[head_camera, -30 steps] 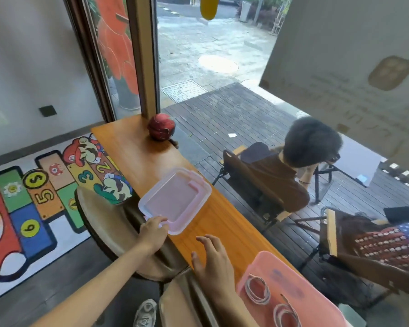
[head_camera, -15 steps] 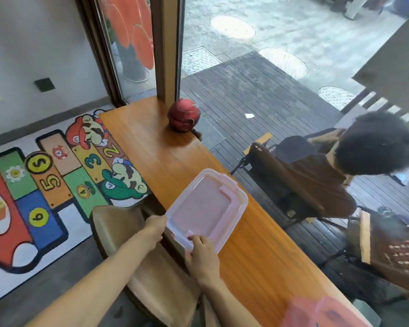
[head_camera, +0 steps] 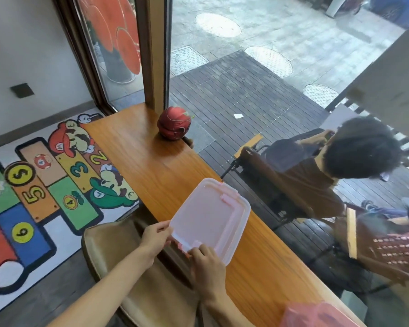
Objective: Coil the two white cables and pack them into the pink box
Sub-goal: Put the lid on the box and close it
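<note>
Pink translucent plastic lid (head_camera: 210,217) lies flat on the wooden counter (head_camera: 151,161), long axis running near-left to far-right, your left hand (head_camera: 155,237) and right hand (head_camera: 207,258) both pinching its near edge, the pink box (head_camera: 316,315) near-right.

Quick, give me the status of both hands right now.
Left hand: closed on the near left edge of the lid.
Right hand: fingers gripping the lid's near edge by its clip.
</note>
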